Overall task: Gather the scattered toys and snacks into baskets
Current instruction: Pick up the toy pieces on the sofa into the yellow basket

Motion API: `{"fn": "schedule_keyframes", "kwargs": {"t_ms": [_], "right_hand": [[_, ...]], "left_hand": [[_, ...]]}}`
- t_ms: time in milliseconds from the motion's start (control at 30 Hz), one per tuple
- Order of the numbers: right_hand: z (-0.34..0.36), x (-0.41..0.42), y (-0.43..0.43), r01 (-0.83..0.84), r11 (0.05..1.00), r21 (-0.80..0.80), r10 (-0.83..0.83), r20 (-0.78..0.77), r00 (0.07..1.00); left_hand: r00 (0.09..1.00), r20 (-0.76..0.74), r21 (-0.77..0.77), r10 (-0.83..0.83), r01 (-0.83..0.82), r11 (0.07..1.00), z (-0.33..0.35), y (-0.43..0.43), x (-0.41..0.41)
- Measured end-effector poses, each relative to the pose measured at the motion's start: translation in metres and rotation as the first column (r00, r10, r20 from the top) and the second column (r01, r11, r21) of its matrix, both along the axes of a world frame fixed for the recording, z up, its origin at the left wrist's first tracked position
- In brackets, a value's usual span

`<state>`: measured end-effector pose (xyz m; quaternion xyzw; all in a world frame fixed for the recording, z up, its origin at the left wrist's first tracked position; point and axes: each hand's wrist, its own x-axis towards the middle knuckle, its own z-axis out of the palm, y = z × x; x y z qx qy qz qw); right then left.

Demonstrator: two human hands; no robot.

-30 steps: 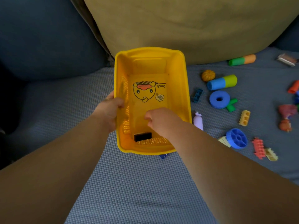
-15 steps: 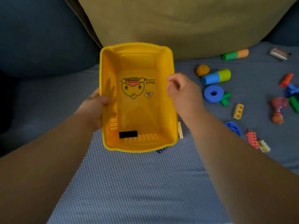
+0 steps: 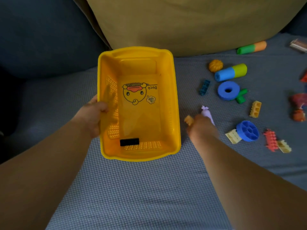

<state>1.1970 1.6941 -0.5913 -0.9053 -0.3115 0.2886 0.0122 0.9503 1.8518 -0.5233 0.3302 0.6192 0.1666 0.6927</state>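
Observation:
A yellow basket [image 3: 177,97] with a duck picture lies on the blue sofa seat, and a black brick [image 3: 129,141] rests inside near its front wall. My left hand [image 3: 93,117] grips the basket's left wall, fingers inside. My right hand [image 3: 201,128] is blurred just right of the basket, fingertips pinched on a small yellow brick [image 3: 189,120]. A purple toy [image 3: 206,112] lies against the far side of that hand.
Scattered to the right are a dark blue brick [image 3: 204,87], blue ring [image 3: 228,90], blue-green cylinder [image 3: 230,73], orange ball [image 3: 215,65], blue disc [image 3: 247,132], red spiky piece [image 3: 270,141] and a wrapped snack [image 3: 298,45]. An olive cushion [image 3: 182,22] stands behind the basket.
My right hand left the basket's inside, passed over its right rim and dropped to the seat beside it, closing on the small yellow brick. The left hand kept its hold.

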Motion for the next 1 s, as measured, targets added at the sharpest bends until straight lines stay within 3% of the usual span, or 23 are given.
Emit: {"fn": "schedule_keyframes", "kwargs": {"t_ms": [67, 100, 167, 233, 300, 433, 500, 733, 833, 900, 1000], "right_hand": [[0.02, 0.01, 0.012, 0.181, 0.951, 0.25, -0.179, -0.033, 0.983], [0.035, 0.013, 0.02, 0.231, 0.879, 0.417, -0.239, -0.034, 0.97], [0.069, 0.012, 0.038, 0.149, 0.693, 0.706, -0.236, 0.026, 0.971], [0.098, -0.004, 0.054, 0.024, 0.571, 0.821, -0.083, 0.029, 0.996], [0.108, -0.03, 0.064, -0.112, 0.622, 0.775, 0.156, 0.017, 0.988], [0.073, -0.077, 0.064, -0.468, 0.777, 0.421, 0.518, -0.006, 0.855], [0.051, -0.087, 0.06, -0.529, 0.801, 0.281, 0.567, -0.07, 0.821], [0.028, -0.088, 0.057, -0.609, 0.785, 0.115, 0.619, -0.084, 0.781], [0.045, -0.08, 0.057, -0.599, 0.785, 0.158, 0.616, -0.1, 0.781], [0.066, -0.067, 0.058, -0.485, 0.813, 0.323, 0.534, -0.081, 0.842], [0.094, -0.036, 0.055, -0.193, 0.757, 0.624, 0.311, -0.085, 0.946]], "left_hand": [[1.0, 0.018, -0.011, -0.002, 0.003, 1.0, 0.0, -0.004, 0.006], [1.0, 0.025, -0.016, 0.0, 0.0, 1.0, 0.001, -0.006, 0.009], [0.999, 0.039, -0.024, 0.011, -0.01, 1.0, 0.003, -0.009, 0.017], [0.998, 0.055, -0.027, 0.02, -0.018, 0.999, 0.007, -0.011, 0.026], [0.997, 0.07, -0.028, 0.029, -0.027, 0.999, 0.012, -0.012, 0.035], [0.996, 0.084, 0.013, 0.023, -0.024, 1.0, 0.017, -0.011, 0.048], [0.996, 0.089, 0.011, 0.007, -0.008, 1.0, 0.018, -0.011, 0.051], [0.995, 0.102, 0.01, -0.005, 0.004, 1.0, 0.014, -0.012, 0.052], [0.994, 0.108, 0.008, -0.011, 0.011, 1.0, 0.014, -0.012, 0.049], [0.996, 0.091, 0.018, -0.019, 0.018, 1.0, 0.015, -0.01, 0.043], [0.997, 0.069, 0.027, -0.042, 0.04, 0.999, 0.02, -0.009, 0.031]]}}
